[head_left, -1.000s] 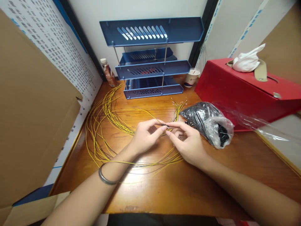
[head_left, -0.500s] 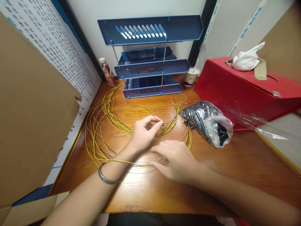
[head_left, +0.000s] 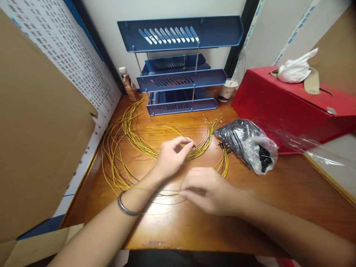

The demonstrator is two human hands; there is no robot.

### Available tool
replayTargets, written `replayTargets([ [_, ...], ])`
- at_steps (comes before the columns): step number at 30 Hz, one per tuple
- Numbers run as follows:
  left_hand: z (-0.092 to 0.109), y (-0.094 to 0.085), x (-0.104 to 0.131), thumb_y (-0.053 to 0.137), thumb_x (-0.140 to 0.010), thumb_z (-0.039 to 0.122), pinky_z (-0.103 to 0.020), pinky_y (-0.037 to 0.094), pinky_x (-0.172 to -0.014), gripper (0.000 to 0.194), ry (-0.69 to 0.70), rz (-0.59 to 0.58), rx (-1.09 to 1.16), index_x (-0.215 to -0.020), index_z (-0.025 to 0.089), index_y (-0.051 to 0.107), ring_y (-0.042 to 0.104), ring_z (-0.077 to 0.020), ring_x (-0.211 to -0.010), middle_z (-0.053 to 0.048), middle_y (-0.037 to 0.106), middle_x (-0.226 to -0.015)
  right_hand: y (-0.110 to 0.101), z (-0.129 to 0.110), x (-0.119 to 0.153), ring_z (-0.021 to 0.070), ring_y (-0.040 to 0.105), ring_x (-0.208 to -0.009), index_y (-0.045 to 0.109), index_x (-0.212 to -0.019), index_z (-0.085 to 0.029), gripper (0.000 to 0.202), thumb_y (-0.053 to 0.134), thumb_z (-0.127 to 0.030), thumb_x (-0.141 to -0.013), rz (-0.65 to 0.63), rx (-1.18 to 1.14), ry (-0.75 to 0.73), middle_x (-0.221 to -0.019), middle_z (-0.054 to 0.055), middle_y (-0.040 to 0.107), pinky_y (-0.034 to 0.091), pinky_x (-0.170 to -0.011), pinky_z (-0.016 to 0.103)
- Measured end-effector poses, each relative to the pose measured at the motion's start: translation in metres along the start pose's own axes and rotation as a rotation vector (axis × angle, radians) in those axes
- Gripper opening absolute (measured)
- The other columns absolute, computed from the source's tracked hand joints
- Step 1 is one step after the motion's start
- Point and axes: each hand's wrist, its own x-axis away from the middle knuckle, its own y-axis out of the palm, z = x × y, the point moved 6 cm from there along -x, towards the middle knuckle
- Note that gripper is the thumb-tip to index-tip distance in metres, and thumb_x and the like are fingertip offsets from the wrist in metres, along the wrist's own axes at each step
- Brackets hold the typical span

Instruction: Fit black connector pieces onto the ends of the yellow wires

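My left hand [head_left: 174,154] pinches the end of a yellow-and-black wire between thumb and fingertips, with a small black tip showing. Closer to the front edge, my right hand [head_left: 208,191] is closed, thumb and forefinger together on thin wire that runs left beneath or across my left forearm; its exact path is blurred. A large loop of yellow and black wires [head_left: 126,126] curves over the left and middle of the wooden table. Shorter wires with black connectors [head_left: 224,148] lie right of my hands, beside a clear plastic bag of black parts [head_left: 241,139].
A blue tiered rack [head_left: 180,79] stands at the back, between a brown bottle [head_left: 129,85] and a paper cup [head_left: 228,90]. On the right sits a red box [head_left: 278,107] with white tissue on top. Cardboard [head_left: 41,126] borders the left side.
The fingers of my right hand have closed from a wider spread onto the wire. My left hand keeps its pinch, and the view has shifted slightly.
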Motion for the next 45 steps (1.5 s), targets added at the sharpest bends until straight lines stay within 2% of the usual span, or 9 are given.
replayTargets([
  [4,0.001,-0.001,0.000,0.064,-0.090,0.033,-0.022,0.052,-0.061,0.021,-0.008,0.008,-0.002,-0.096,0.015,0.073,0.067,-0.0136,-0.070,-0.007,0.077,-0.091,-0.022,0.027,-0.003,0.0074,0.044,-0.041,0.065,-0.079,-0.017,0.027,0.064,-0.042,-0.089,0.297,-0.580,0.397,-0.062,0.001,0.067,0.031,-0.039,0.021],
  [10,0.001,-0.002,0.000,0.066,-0.089,0.033,-0.022,0.050,-0.059,0.021,-0.008,0.017,-0.003,-0.096,0.015,0.074,0.067,-0.0136,-0.068,-0.006,0.076,-0.087,-0.046,0.055,-0.002,0.0040,0.035,-0.035,0.064,-0.096,-0.021,0.034,0.076,-0.045,-0.075,0.603,-0.939,0.514,-0.070,-0.004,0.066,0.022,-0.034,0.021],
  [15,0.010,0.001,0.002,0.062,-0.092,0.036,-0.022,0.047,-0.058,0.027,0.009,-0.044,-0.018,-0.084,0.015,0.075,0.064,-0.0131,-0.066,-0.005,0.074,-0.075,-0.068,0.056,0.000,0.0067,0.042,-0.038,0.063,-0.115,-0.026,0.036,0.072,-0.038,-0.081,0.655,-0.790,0.388,-0.069,-0.005,0.067,0.029,-0.036,0.021],
  [18,0.015,0.004,0.003,0.060,-0.092,0.037,-0.022,0.045,-0.059,0.031,0.007,-0.101,-0.014,-0.075,0.014,0.073,0.060,-0.0121,-0.061,-0.003,0.069,-0.065,-0.068,0.043,0.000,0.0096,0.052,-0.044,0.071,-0.101,-0.021,0.019,0.062,-0.034,-0.091,0.492,-0.581,0.290,-0.079,0.003,0.074,0.038,-0.041,0.024],
  [22,0.013,0.006,0.002,0.062,-0.090,0.041,-0.023,0.042,-0.057,0.035,-0.029,-0.161,0.110,-0.069,0.014,0.070,0.054,-0.0106,-0.054,-0.001,0.064,-0.059,-0.063,0.017,0.002,0.0122,0.060,-0.052,0.073,-0.111,-0.021,0.029,0.052,-0.016,-0.092,0.364,-0.139,0.088,-0.088,0.005,0.078,0.048,-0.050,0.027],
  [26,0.006,0.010,0.001,0.062,-0.088,0.050,-0.023,0.039,-0.053,0.045,-0.148,-0.254,0.254,-0.060,0.014,0.062,0.051,-0.0101,-0.048,-0.002,0.060,-0.054,-0.057,0.003,0.003,0.0131,0.064,-0.056,0.071,-0.116,-0.020,0.034,0.061,-0.010,-0.085,0.423,0.232,-0.093,-0.090,0.005,0.079,0.054,-0.053,0.027],
  [33,0.005,0.011,0.001,0.060,-0.088,0.050,-0.024,0.038,-0.054,0.048,-0.156,-0.328,0.285,-0.057,0.014,0.060,0.050,-0.0101,-0.048,-0.002,0.059,-0.051,-0.051,0.000,0.007,0.0154,0.076,-0.076,0.069,-0.120,-0.018,0.036,0.065,-0.005,-0.086,0.536,0.364,-0.215,-0.101,0.006,0.079,0.062,-0.073,0.025],
  [39,0.009,0.010,0.004,0.053,-0.093,0.045,-0.024,0.040,-0.053,0.044,-0.112,-0.304,0.234,-0.066,0.013,0.066,0.051,-0.0103,-0.047,-0.001,0.061,-0.053,-0.054,0.005,0.010,0.0175,0.077,-0.081,0.070,-0.113,-0.020,0.031,0.065,-0.005,-0.087,0.651,0.378,-0.140,-0.101,0.006,0.079,0.065,-0.077,0.028],
  [45,0.025,-0.002,0.004,0.061,-0.091,0.032,-0.023,0.041,-0.056,0.024,0.167,-0.025,-0.148,-0.076,0.016,0.068,0.052,-0.0093,-0.052,0.001,0.062,-0.059,-0.060,0.029,0.014,0.0192,0.077,-0.087,0.070,-0.108,-0.017,0.023,0.069,-0.012,-0.086,0.779,0.158,0.101,-0.101,0.007,0.079,0.064,-0.079,0.030],
])
